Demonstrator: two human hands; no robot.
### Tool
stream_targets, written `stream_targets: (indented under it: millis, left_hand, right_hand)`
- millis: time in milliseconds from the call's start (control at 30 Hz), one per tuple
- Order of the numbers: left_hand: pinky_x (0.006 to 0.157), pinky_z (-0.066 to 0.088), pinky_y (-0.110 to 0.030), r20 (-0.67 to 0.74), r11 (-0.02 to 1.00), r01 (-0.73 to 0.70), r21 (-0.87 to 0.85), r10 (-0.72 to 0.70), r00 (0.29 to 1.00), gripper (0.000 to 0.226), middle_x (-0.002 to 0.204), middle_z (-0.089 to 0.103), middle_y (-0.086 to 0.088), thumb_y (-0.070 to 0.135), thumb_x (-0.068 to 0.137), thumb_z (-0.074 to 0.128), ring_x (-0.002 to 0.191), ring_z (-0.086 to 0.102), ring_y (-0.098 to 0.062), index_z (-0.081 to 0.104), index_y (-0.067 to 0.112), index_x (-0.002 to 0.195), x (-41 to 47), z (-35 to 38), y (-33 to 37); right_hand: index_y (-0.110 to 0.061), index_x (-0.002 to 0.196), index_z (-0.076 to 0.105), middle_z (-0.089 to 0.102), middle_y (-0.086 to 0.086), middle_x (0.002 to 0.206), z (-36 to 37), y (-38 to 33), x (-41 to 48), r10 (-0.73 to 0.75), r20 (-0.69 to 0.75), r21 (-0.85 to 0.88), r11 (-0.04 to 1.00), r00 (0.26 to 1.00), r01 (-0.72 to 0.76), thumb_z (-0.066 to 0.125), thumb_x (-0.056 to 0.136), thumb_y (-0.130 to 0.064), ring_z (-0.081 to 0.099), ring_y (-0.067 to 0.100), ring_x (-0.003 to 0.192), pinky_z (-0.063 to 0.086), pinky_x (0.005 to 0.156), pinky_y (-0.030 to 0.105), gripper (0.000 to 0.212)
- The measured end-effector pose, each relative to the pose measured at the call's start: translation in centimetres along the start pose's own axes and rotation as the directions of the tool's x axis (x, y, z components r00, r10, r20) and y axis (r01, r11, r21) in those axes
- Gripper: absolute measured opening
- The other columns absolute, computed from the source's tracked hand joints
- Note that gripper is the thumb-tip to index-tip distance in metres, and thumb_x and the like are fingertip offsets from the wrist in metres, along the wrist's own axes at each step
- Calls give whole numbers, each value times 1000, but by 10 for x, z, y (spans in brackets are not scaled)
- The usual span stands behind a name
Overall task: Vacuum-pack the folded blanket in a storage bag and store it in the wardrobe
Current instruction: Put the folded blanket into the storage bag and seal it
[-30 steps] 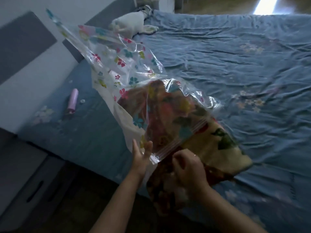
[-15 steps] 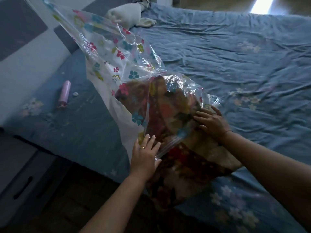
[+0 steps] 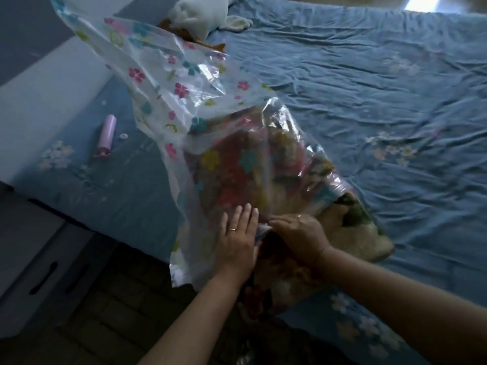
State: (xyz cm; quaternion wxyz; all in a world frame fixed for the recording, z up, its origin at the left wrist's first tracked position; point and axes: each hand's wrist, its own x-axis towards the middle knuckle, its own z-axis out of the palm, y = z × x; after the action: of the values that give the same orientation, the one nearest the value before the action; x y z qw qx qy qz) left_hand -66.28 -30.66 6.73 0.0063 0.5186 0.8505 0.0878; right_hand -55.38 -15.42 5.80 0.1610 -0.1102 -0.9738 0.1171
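A clear storage bag (image 3: pixel 168 83) printed with coloured flowers lies slanted across the near edge of the bed, its closed end raised toward the upper left. A folded blanket (image 3: pixel 350 230) in red, tan and green sits partly inside; its near end sticks out of the bag's mouth. My left hand (image 3: pixel 238 243) lies flat on the bag near the mouth, fingers spread, a ring on one finger. My right hand (image 3: pixel 300 233) pinches the upper edge of the bag's opening just above the blanket.
A pink hand pump (image 3: pixel 105 135) and a small white cap (image 3: pixel 123 136) lie on the blue sheet (image 3: pixel 369 101) to the left. A white plush toy (image 3: pixel 200 14) rests at the bed's head. Grey drawers (image 3: pixel 34 259) stand at the lower left beside a dark floor.
My right hand has come back from the bag's right side to the middle of its mouth. My left hand has flattened onto the bag. The bag now covers more of the blanket.
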Motion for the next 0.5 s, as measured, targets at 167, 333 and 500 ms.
stream_targets:
  millis: [167,333,500]
  left_hand:
    - [81,56,-44,81,995,32,-97,-24,996,48,110,72,-15,11,76,38,98,72,-28,72,1,108,-15,14,-6]
    - [86,54,-44,-41,995,26,-96,-30,999,53,114,71,-15,3,77,32,103,70,-28,70,0,112,-50,21,-25]
    - [85,55,-42,-43,998,41,-48,-43,998,48,118,69,-15,-6,70,56,105,69,-31,68,0,116,-61,27,-28]
  right_hand:
    - [-23,85,74,74,-5,93,-4,-22,0,-63,53,28,998,997,61,48,82,-36,70,15,79,55,68,27,29]
    - [-24,120,64,58,12,131,-13,54,-12,52,49,-201,979,997,-41,48,81,-34,57,30,116,38,99,42,43]
    - [-18,115,67,68,14,114,-41,87,-20,220,-9,-179,959,975,-218,42,83,-18,68,35,96,57,72,43,40]
